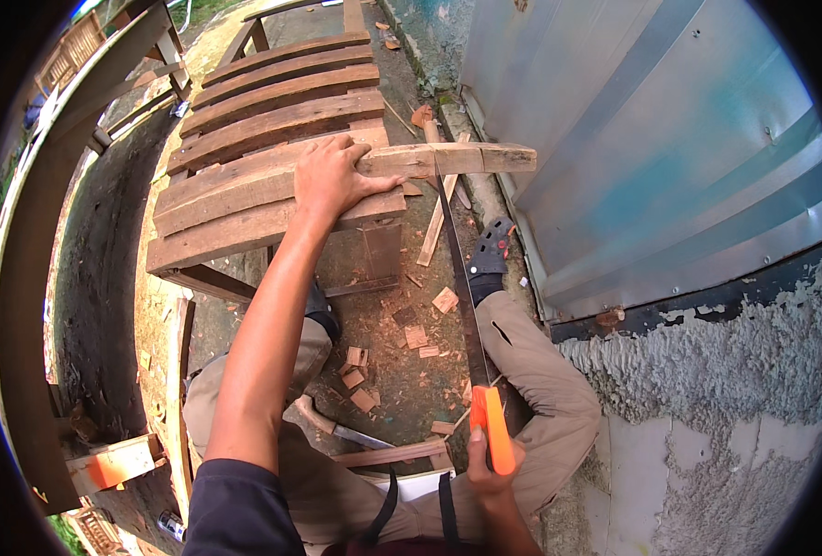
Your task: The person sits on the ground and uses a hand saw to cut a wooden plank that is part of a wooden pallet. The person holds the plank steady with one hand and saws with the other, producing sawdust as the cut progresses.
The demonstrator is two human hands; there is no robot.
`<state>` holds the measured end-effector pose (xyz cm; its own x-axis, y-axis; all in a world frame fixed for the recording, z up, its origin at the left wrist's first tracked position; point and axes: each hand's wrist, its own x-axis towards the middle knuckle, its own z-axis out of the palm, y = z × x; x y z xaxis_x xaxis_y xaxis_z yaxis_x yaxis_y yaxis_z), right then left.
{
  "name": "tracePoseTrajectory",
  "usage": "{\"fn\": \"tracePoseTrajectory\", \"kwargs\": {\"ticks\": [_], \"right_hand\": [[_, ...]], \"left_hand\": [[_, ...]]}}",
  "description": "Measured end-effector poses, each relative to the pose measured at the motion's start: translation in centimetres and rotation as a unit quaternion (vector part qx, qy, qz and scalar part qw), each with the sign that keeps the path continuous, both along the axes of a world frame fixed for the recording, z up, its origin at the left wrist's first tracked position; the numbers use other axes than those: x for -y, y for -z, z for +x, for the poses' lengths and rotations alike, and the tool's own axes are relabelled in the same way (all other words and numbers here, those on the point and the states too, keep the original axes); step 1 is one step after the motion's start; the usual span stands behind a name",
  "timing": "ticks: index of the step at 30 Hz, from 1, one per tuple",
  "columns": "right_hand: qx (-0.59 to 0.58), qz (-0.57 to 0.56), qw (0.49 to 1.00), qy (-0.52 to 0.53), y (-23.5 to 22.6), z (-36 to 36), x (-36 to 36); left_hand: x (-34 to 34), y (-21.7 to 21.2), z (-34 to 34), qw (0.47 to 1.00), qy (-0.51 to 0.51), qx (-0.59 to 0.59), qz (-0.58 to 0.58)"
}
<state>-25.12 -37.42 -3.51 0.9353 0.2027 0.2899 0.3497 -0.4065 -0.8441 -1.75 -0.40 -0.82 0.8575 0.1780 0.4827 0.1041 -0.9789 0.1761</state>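
A wooden board lies across the near part of a slatted wooden bench, its right end sticking out past the bench's side. My left hand grips the board from above, thumb stretched along it to the right. My right hand, low in the view, is closed round the orange handle of a handsaw. The saw's long dark blade runs up and away, its far end meeting the overhanging part of the board just right of the bench. Whether the teeth have entered the wood is hard to see.
Wood offcuts and shavings litter the ground between my legs. A large knife with a wooden handle lies there too. A metal sheet wall rises close on the right above rough plaster. A wooden frame stands left.
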Motion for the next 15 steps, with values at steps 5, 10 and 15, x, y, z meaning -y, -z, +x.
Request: {"fn": "tracePoseTrajectory", "kwargs": {"ticks": [5, 10, 15], "right_hand": [[-0.098, 0.055, 0.994, 0.007, -2.7, 5.1, -3.2], [-0.021, 0.111, 0.993, 0.034, -3.9, 22.8, -14.7], [-0.035, 0.126, 0.991, 0.026, -3.5, 19.7, -14.1]], "left_hand": [[0.0, 0.9, 0.6, 0.999, 0.018, 0.029, 0.018], [0.2, -0.1, 1.1, 1.000, 0.011, 0.016, 0.013], [-0.2, 0.1, 0.7, 1.000, 0.011, 0.026, 0.004]]}}
